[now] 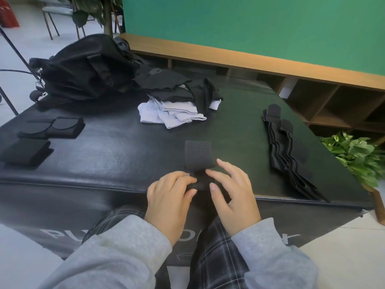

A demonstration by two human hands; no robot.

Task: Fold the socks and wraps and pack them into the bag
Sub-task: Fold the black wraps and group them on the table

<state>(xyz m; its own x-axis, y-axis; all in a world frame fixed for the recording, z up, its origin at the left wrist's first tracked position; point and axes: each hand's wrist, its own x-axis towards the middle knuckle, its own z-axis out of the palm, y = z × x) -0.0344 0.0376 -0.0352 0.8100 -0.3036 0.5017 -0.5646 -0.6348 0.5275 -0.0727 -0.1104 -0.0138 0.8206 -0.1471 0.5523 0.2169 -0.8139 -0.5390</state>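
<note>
Both hands meet at the near end of the perforated black wrap (199, 161): left hand (169, 197) pinches the rolled end, right hand (233, 195) rests spread-fingered beside it, wrap's long axis running straight away from them.

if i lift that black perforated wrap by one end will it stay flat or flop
The black perforated wrap will probably flop: it already bends under the left hand and right hand. Thin mesh suggests it is light, unlikely to slide.
</note>
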